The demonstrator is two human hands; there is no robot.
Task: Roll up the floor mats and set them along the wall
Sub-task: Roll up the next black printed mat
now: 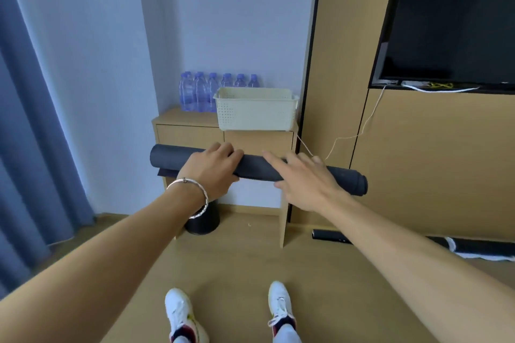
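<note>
A dark grey rolled floor mat (256, 168) is held level in the air in front of a low wooden cabinet (189, 131). My left hand (211, 168), with a silver bracelet on the wrist, wraps over the roll left of its middle. My right hand (303, 178) rests on the roll right of its middle, fingers spread along it and thumb under. A loose flap hangs below the roll's left end. Another rolled black mat (331, 237) lies on the floor against the wooden wall panel at right, with a further dark mat (485, 249) beside it.
A cream plastic basket (255, 111) and several water bottles (200, 92) stand on the cabinet. A black bin (203, 221) sits under it. A wall-mounted TV (457, 17) hangs at right, with a white cable (362, 128) trailing down. Blue curtains (36, 120) hang at left. My white shoes (178, 315) stand on wooden floor.
</note>
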